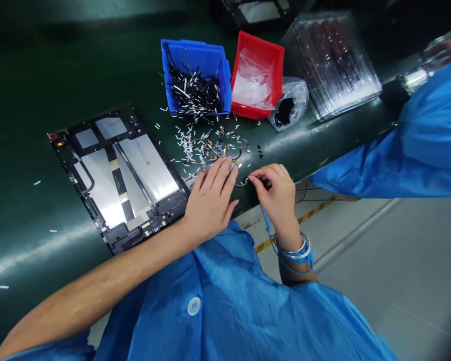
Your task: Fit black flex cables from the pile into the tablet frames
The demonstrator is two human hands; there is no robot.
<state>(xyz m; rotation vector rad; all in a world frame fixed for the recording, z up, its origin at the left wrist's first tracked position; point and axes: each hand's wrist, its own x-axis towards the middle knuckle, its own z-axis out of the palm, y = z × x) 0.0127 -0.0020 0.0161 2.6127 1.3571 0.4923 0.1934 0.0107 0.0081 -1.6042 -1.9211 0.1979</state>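
Note:
My left hand (212, 198) lies with fingers spread at the near edge of a pile of thin cables (220, 149) with gold and white ends. To its right, my right hand (274, 193) pinches the end of one thin cable (242, 184) between thumb and forefinger. That cable curves back toward the pile beside my left fingers. Around the pile lie many small white strips (184, 143). Left of my left hand rests an opened tablet (154, 173), its silver battery and black boards showing. A wristband with a coiled blue cord (265, 218) hangs at my right wrist.
Behind the pile stand a blue bin (225, 93) of black cables and a red bin (280, 65) holding clear plastic. A plastic bag (300, 98) and stacked clear trays (334, 65) stand farther right. A co-worker's blue sleeve (409, 160) reaches in along the green table's (30, 125) edge.

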